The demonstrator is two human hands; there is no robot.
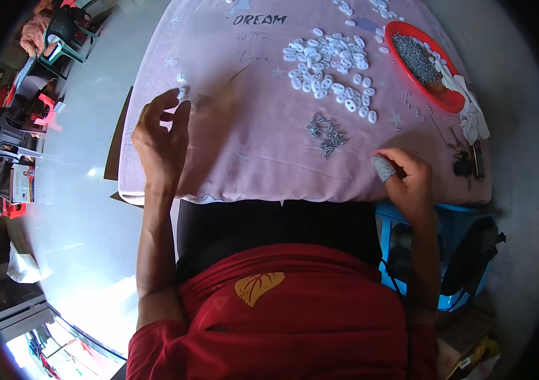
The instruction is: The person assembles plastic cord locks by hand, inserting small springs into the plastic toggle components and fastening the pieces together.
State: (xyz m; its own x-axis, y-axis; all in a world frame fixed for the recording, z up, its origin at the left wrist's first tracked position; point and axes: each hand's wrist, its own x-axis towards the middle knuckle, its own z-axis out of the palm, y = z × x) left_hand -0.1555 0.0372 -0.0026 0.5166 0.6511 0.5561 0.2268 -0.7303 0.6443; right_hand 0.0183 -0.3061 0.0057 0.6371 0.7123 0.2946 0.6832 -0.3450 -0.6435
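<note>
Over the left side of the cloth-covered table (231, 174), my left hand (163, 136) is raised with its thumb and fingers curved and apart. Just past its fingertips lie small white oval plastic pieces (181, 77); whether it touches the nearer one I cannot tell. My right hand (412, 183) hovers at the front edge, fingers curled in against a thumb wrapped in a grey cover (383, 168). Anything it pinches is too small to make out. Ahead of it lies a small heap of grey metal screws or nails (327, 135). Beyond is a larger pile of white oval pieces (326, 60) with dark holes.
A red oval tray (402, 66) full of similar metal fasteners stands at the far right. White gloves (471, 114) hang over its edge, and dark hand tools (462, 163) lie nearby. Below the table on the right is a blue plastic stool (450, 301). Chairs (12, 136) stand far left.
</note>
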